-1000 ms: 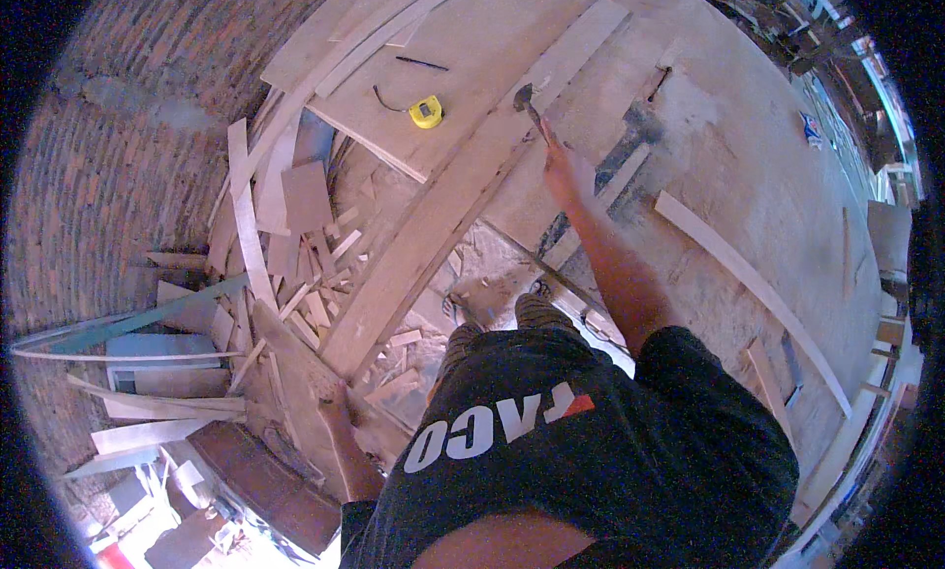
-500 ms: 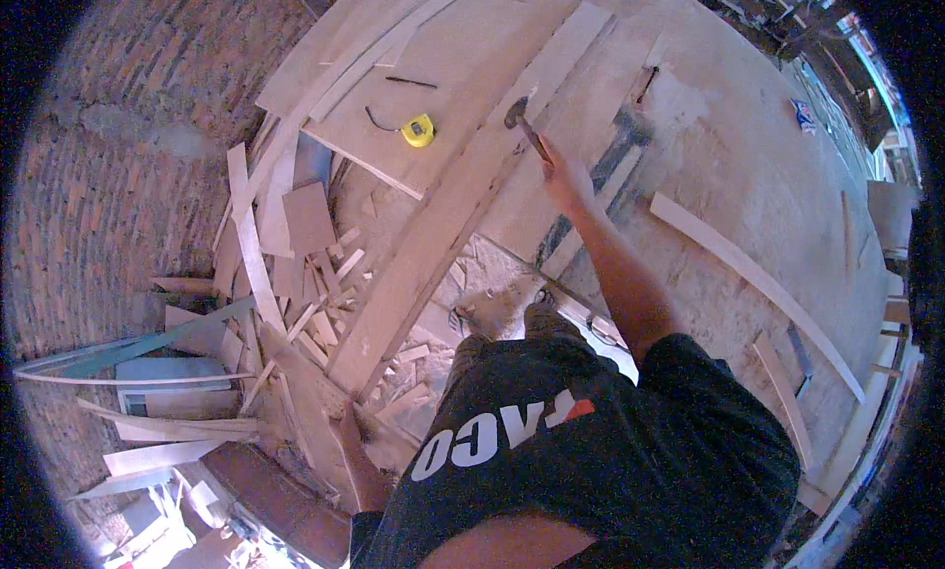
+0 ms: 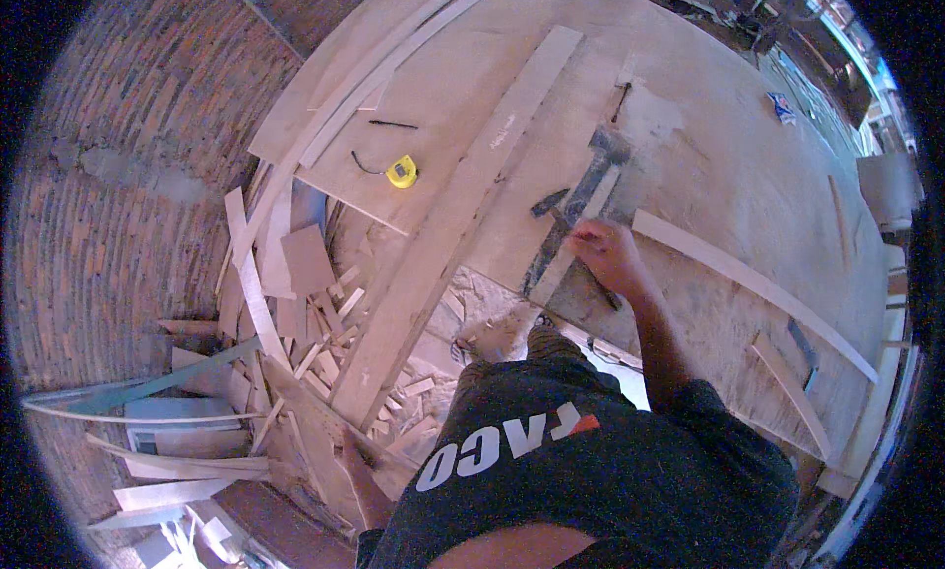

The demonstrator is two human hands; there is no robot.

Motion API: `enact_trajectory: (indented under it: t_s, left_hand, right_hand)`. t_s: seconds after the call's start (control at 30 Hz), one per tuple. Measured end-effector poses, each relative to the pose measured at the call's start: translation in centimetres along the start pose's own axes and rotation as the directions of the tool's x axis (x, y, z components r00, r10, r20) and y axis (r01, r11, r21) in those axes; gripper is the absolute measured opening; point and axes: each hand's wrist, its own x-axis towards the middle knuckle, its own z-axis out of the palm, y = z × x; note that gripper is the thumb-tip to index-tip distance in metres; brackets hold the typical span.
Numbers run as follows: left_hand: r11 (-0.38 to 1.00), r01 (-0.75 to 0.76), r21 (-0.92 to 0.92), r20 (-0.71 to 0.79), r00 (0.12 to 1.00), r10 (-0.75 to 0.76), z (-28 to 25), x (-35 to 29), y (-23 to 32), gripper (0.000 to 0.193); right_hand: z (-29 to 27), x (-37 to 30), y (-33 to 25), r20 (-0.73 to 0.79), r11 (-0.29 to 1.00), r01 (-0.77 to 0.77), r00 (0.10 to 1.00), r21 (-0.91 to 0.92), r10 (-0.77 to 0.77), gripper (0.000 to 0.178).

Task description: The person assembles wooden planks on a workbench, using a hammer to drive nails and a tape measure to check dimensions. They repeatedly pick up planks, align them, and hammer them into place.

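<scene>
My right hand (image 3: 608, 254) is closed around the middle of a hammer (image 3: 551, 204) low over the plywood sheet. The hammer's dark head points away to the left, and its handle end shows below the hand. My left hand (image 3: 356, 463) is at the near end of a long plank (image 3: 443, 239), against a board (image 3: 313, 400) crossing beneath that end. Its fingers are partly hidden, so their grip is unclear. The plank slants away to the far right across the plywood, with faint marks on its face.
A yellow tape measure (image 3: 402, 171) and a dark thin stick (image 3: 393, 124) lie left of the plank. Offcuts (image 3: 330, 308) pile up beneath it. A curved wooden strip (image 3: 753, 284) is on the right. A brick wall (image 3: 128, 234) rises on the left.
My right hand has brought the hammer nearer and to the right, away from the plank, down toward the plywood. My left hand stays by the plank's near end. The view has shifted slightly.
</scene>
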Motion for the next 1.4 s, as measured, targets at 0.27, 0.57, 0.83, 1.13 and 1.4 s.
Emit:
enact_trajectory:
  t_s: [0.27,0.57,0.83,1.13,1.4]
  left_hand:
    - [0.997,-0.068,0.029,0.063,0.996,0.066,2.1,2.1,3.1,0.058]
    - [0.997,-0.071,0.013,0.049,0.996,0.071,2.5,1.5,3.0,0.060]
    - [0.998,-0.051,-0.024,-0.011,0.999,0.050,3.6,1.6,3.6,0.061]
    - [0.998,-0.037,-0.058,-0.084,0.996,0.032,2.8,0.4,3.1,0.062]
    - [0.985,-0.008,-0.173,-0.048,0.999,0.000,4.1,0.0,4.3,0.065]
  right_hand:
    - [-4.7,-4.1,-23.6,0.012,0.164,0.460,0.314,0.872,-0.949,0.025]
    - [-3.8,-6.7,-25.9,-0.184,-0.133,0.340,0.122,0.931,-0.975,0.029]
    - [-2.9,-6.6,-23.8,-0.007,-0.010,0.391,-0.010,0.920,-1.000,0.040]
    - [-4.3,-6.3,-25.6,0.148,0.186,0.253,0.162,0.950,-0.976,0.018]
    - [-3.3,-7.0,-26.0,0.057,0.104,0.197,0.229,0.975,-0.972,0.020]
